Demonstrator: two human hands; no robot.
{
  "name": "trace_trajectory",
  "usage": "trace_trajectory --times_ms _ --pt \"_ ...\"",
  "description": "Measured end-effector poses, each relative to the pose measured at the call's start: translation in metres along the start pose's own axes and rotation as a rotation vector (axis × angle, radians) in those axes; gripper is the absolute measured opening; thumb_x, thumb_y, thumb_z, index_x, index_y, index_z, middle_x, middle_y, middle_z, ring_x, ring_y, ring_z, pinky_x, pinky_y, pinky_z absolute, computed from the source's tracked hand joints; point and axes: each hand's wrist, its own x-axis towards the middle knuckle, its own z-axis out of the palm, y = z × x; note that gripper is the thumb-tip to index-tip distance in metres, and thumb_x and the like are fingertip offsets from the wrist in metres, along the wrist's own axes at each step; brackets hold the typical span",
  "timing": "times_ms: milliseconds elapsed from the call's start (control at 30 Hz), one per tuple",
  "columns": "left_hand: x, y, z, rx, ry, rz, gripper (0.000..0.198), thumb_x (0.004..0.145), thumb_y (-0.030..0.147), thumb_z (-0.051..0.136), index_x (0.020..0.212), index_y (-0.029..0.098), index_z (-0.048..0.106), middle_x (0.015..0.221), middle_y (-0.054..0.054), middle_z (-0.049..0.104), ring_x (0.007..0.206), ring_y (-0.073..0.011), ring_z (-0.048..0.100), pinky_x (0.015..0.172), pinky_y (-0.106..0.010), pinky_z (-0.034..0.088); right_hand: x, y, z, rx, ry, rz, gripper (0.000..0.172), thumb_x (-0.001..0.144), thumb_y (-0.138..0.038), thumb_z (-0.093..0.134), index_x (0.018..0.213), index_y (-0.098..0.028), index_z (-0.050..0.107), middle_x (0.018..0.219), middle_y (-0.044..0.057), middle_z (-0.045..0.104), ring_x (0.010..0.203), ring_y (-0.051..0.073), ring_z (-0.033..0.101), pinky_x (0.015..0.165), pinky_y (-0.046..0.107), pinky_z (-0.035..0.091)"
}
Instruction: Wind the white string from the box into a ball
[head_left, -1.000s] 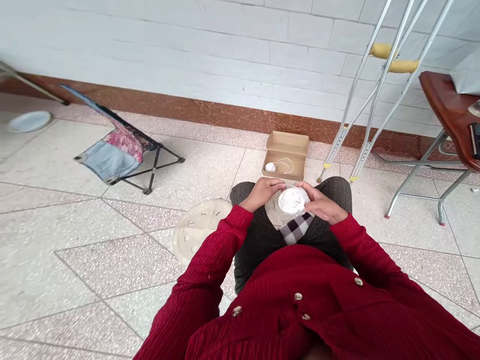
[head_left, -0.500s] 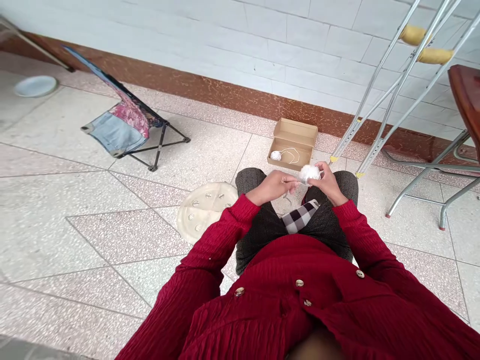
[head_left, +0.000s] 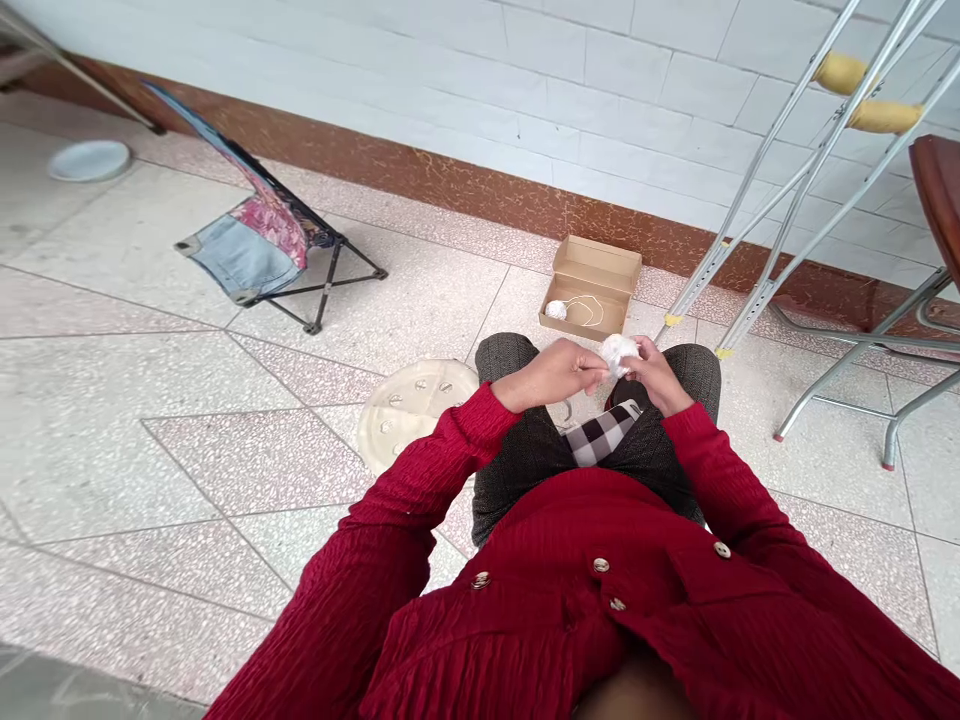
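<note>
My right hand (head_left: 658,378) is closed around the right side of a small white fluffy ball (head_left: 619,350), which looks like yarn, above the gap between my knees. At the ball's lower left edge, my left hand (head_left: 568,374) has its thumb and fingers pinched together. What lies in that pinch is too small to make out. Just beyond my hands an open cardboard box (head_left: 553,265) stands on the floor. In it lie a white yarn ball (head_left: 556,310) and a loose loop of white strand (head_left: 589,308).
A round beige cushion (head_left: 382,410) lies left of my knees. Farther left stands a folding chair (head_left: 247,250), with a white dish (head_left: 88,160) beyond. Metal crutches (head_left: 780,220) lean on the wall at right, beside a brown-seated metal chair (head_left: 937,200).
My left hand has shifted slightly right, with its fingertips closer in under the ball. The ball appears turned in my right hand. The whole view has shifted a little.
</note>
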Motion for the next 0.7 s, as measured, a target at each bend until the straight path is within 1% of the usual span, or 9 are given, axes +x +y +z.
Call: trace_trajectory --times_ms 67,100,200,267,333,433,500,600,700 --pt "0.005 -0.012 -0.006 0.089 0.100 0.002 0.035 0.094 0.026 0.053 0.063 0.014 0.062 0.059 0.002 0.058 0.057 -0.0101 0.049 0.062 -0.024 0.038 -0.017 0.002 0.008 -0.122 -0.151 -0.078 0.052 0.054 -0.022 0.080 0.101 -0.027 0.059 0.093 -0.005 0.059 0.080 0.015 0.055 0.069 0.026 0.045" --pt "0.008 -0.017 -0.008 0.148 0.142 0.029 0.034 0.094 0.026 0.054 0.063 0.015 0.062 0.060 0.001 0.058 0.059 -0.0112 0.050 0.067 -0.025 0.042 -0.025 -0.001 0.011 -0.136 -0.247 -0.088 0.054 0.055 -0.020 0.081 0.104 -0.027 0.060 0.096 -0.004 0.060 0.085 0.016 0.056 0.075 0.027 0.046" --pt "0.015 -0.028 -0.010 0.259 0.203 0.158 0.029 0.094 0.028 0.057 0.069 0.017 0.066 0.068 0.000 0.064 0.072 -0.0150 0.059 0.091 -0.033 0.046 -0.046 -0.016 0.013 -0.071 -0.477 -0.032 0.054 0.060 -0.017 0.079 0.111 -0.027 0.061 0.106 -0.002 0.062 0.097 0.019 0.057 0.085 0.029 0.045" --pt "0.016 -0.030 -0.006 0.217 0.198 0.204 0.028 0.096 0.032 0.056 0.076 0.018 0.070 0.077 -0.002 0.069 0.079 -0.0163 0.062 0.096 -0.035 0.045 -0.055 -0.026 0.010 -0.003 -0.545 0.024 0.057 0.060 -0.016 0.079 0.113 -0.026 0.061 0.108 -0.001 0.062 0.099 0.019 0.057 0.084 0.028 0.045" --pt "0.017 -0.032 -0.001 0.122 0.185 0.172 0.031 0.097 0.036 0.054 0.080 0.016 0.072 0.081 -0.004 0.071 0.080 -0.0162 0.062 0.089 -0.032 0.047 -0.059 -0.032 0.006 0.071 -0.563 0.065 0.063 0.057 -0.018 0.081 0.116 -0.027 0.061 0.107 -0.001 0.063 0.095 0.019 0.058 0.080 0.027 0.046" --pt "0.016 -0.041 0.013 -0.066 0.201 0.016 0.034 0.095 0.040 0.054 0.082 0.015 0.073 0.078 -0.003 0.070 0.074 -0.0154 0.060 0.072 -0.026 0.046 -0.060 -0.035 0.004 0.164 -0.525 0.046 0.067 0.055 -0.025 0.085 0.118 -0.028 0.061 0.106 0.000 0.063 0.091 0.019 0.059 0.077 0.029 0.048" --pt "0.013 -0.048 0.024 -0.159 0.218 -0.086 0.033 0.092 0.040 0.056 0.078 0.014 0.073 0.073 -0.002 0.069 0.071 -0.0153 0.059 0.070 -0.026 0.045 -0.059 -0.039 0.005 0.159 -0.463 -0.028 0.063 0.056 -0.027 0.085 0.115 -0.029 0.062 0.107 0.000 0.063 0.092 0.020 0.060 0.077 0.030 0.049" --pt "0.003 -0.053 0.043 -0.210 0.145 -0.156 0.036 0.090 0.038 0.057 0.066 0.014 0.068 0.067 -0.001 0.067 0.066 -0.0134 0.057 0.070 -0.025 0.044 -0.051 -0.047 0.005 0.058 -0.281 -0.202 0.056 0.058 -0.027 0.084 0.108 -0.029 0.060 0.105 0.001 0.062 0.094 0.021 0.059 0.078 0.031 0.049" --pt "-0.007 -0.045 0.053 -0.217 0.015 -0.158 0.039 0.092 0.037 0.055 0.063 0.014 0.066 0.060 0.001 0.061 0.059 -0.0101 0.051 0.064 -0.022 0.039 -0.038 -0.049 0.001 -0.136 -0.050 -0.353 0.052 0.061 -0.027 0.080 0.107 -0.029 0.055 0.107 0.001 0.059 0.091 0.021 0.056 0.078 0.031 0.048"
